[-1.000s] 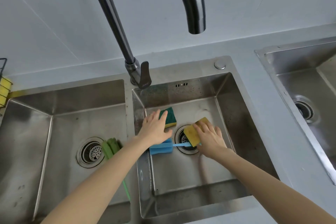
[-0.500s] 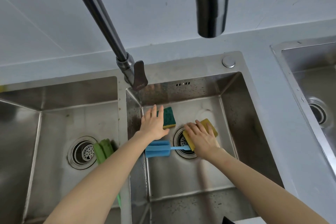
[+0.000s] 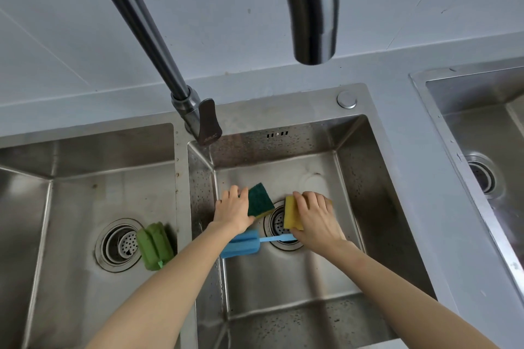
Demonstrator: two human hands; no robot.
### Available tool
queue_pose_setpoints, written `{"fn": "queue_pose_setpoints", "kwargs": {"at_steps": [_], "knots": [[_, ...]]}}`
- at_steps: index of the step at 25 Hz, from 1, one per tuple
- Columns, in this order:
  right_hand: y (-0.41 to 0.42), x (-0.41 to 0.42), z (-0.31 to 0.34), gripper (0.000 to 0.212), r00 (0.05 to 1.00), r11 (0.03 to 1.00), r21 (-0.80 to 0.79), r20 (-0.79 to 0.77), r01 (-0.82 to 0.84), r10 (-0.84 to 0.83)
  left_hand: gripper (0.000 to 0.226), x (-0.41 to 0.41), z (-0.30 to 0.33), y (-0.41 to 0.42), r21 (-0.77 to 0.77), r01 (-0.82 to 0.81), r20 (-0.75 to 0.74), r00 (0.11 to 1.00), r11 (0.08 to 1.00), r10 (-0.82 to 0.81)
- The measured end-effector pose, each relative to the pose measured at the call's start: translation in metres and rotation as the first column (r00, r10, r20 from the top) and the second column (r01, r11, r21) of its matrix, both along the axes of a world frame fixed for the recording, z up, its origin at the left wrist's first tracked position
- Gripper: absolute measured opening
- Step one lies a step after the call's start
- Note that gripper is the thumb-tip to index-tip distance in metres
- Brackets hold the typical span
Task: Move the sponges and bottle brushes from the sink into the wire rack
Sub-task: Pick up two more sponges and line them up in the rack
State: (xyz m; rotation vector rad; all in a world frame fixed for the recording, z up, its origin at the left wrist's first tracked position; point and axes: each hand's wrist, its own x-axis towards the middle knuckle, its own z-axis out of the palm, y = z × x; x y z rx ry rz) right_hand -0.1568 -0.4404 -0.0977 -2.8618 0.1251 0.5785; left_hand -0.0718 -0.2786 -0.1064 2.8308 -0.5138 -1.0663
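Both hands reach into the middle sink basin (image 3: 365,207). My left hand (image 3: 232,211) grips a green-topped sponge (image 3: 259,200) by its left edge, thumb under its yellow underside. My right hand (image 3: 316,219) clasps a yellow sponge (image 3: 290,212), tilted up on edge over the drain (image 3: 279,225). A blue bottle brush (image 3: 243,244) lies on the basin floor below both hands, its handle running right under my right hand. A green bottle brush (image 3: 154,245) lies in the left basin beside that basin's drain. The wire rack is out of view.
A dark tap (image 3: 158,45) arcs overhead, its spout (image 3: 313,8) hanging above the middle basin, its lever (image 3: 209,123) at the sink's back rim. A third steel basin (image 3: 482,133) sits at the right across a grey counter strip (image 3: 411,167).
My left hand has closed on the green sponge and my right hand has tipped the yellow sponge up on edge. The view moved right and closer, so the wire rack at the far left dropped out of sight.
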Motion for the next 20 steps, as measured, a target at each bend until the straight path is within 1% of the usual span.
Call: {"fn": "queue_pose_setpoints", "kwargs": {"at_steps": [3,5,7,8,9,11,13,16,18,20], "knots": [[-0.002,-0.004,0.002,0.075,0.973,0.971,0.146,0.105,0.19,-0.206,0.067,-0.005,-0.002,0.0,0.011,-0.008,0.002,1.0,1.0,0.008],[-0.003,-0.005,0.003,0.076,0.909,0.888,0.321,0.148,0.33,-0.391,0.063,-0.005,-0.002,0.0,0.01,-0.023,0.013,1.0,1.0,0.023],[-0.002,-0.007,0.002,0.08,0.831,0.751,0.503,0.107,0.428,-0.545,0.059,-0.007,-0.003,-0.001,-0.012,-0.06,0.0,0.998,0.998,0.06],[-0.002,-0.009,0.001,0.083,0.802,0.684,0.563,0.062,0.464,-0.595,0.058,-0.008,-0.004,-0.001,-0.028,-0.081,-0.017,0.997,0.996,0.081],[-0.003,-0.012,0.0,0.086,0.78,0.635,0.595,0.02,0.493,-0.625,0.056,-0.009,-0.004,-0.001,-0.043,-0.102,-0.038,0.994,0.994,0.1],[-0.005,-0.019,-0.005,0.09,0.75,0.589,0.607,-0.017,0.533,-0.661,0.054,-0.011,-0.004,0.0,-0.062,-0.133,-0.067,0.989,0.989,0.129],[-0.007,-0.027,-0.009,0.086,0.725,0.579,0.596,-0.007,0.556,-0.689,0.052,-0.01,-0.005,0.001,-0.062,-0.146,-0.07,0.987,0.987,0.142],[-0.011,-0.036,-0.012,0.084,0.721,0.608,0.563,0.03,0.559,-0.692,0.049,-0.01,-0.004,0.0,-0.046,-0.146,-0.067,0.987,0.988,0.143],[-0.015,-0.041,-0.012,0.088,0.747,0.649,0.517,0.029,0.558,-0.664,0.048,-0.012,-0.004,-0.002,-0.034,-0.139,-0.065,0.988,0.99,0.137],[-0.019,-0.047,-0.012,0.091,0.809,0.726,0.444,0.002,0.525,-0.587,0.046,-0.014,-0.003,-0.003,-0.031,-0.133,-0.056,0.99,0.991,0.132]]}}
